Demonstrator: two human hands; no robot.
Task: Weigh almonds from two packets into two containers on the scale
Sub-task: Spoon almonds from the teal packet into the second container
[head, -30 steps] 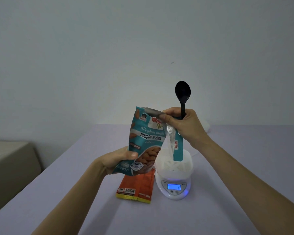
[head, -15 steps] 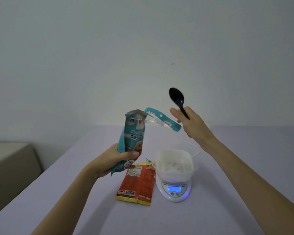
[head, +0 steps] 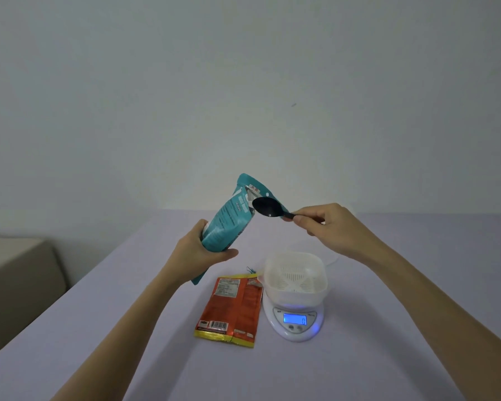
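Observation:
My left hand [head: 198,253] grips the lower part of a teal almond packet [head: 232,215], held up and tilted with its torn top toward the right. My right hand [head: 327,227] pinches the handle of a black spoon [head: 268,210], whose bowl sits at the packet's mouth. Below, a white slotted container [head: 297,277] stands on a white digital scale [head: 294,321] with a lit blue display. An orange almond packet [head: 232,308] lies flat on the table, left of the scale.
The lilac table [head: 388,342] stretches in all directions. A second pale, translucent container [head: 331,257] is partly hidden behind the scale and my right forearm. A beige piece of furniture [head: 15,285] stands off the table's left edge.
My right hand let go of the packet's torn top strip and swung the spoon from upright down to the packet's mouth. My left hand turned and tilted the teal packet rightward.

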